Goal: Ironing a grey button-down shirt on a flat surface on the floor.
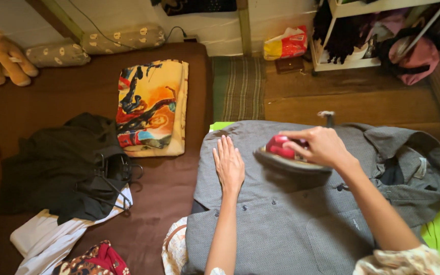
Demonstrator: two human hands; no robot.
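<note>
The right hand (322,146) closes its fingers around the red iron (286,153) at the far edge of the grey shirt (291,219), while the left hand (228,164), fingers flat, pins the cloth smooth beside it.

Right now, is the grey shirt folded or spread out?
Spread out. The grey shirt lies flat, its button front and collar open to view. The left hand presses it; the right hand holds the red iron.

Warm, dim indoor light leaves the brown mattress (169,203) and the lower left corner murky, the white wall (281,20) at the top edge is brightest, straight lines bow near the edges, and the moving iron (286,155) looks slightly soft.
</note>
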